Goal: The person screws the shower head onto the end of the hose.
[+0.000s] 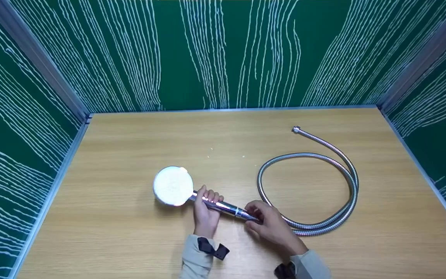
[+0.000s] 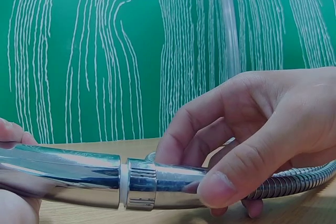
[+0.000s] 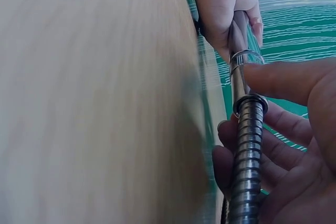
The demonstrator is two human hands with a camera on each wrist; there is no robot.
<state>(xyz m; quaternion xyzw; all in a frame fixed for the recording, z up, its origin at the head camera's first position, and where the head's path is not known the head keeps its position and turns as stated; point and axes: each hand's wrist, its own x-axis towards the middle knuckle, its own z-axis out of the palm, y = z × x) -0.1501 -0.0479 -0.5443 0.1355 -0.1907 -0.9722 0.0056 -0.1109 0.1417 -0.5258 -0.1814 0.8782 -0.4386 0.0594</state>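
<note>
While gripping one shower head with left hand, one hose with right hand: aimed upper-left along diagonal long axis.

Shower head: white, with chrome handle
Hose: silver, ringed
Tabletop: tan, wood-grained
Walls: green, wavy white lines
Sleeves: pale grey
Straps: black

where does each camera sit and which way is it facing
Head: on the head, looking forward and down at the table, shower head and hose; left hand, right hand and sleeves show.
Left wrist: on that wrist, facing along the handle to the right hand, green wall behind; part of the left hand shows at left.
Right wrist: on that wrist, facing along the hose to the handle and left hand; part of the right hand shows at right.
Shared: both wrist views show the handle, hose and both hands.
</note>
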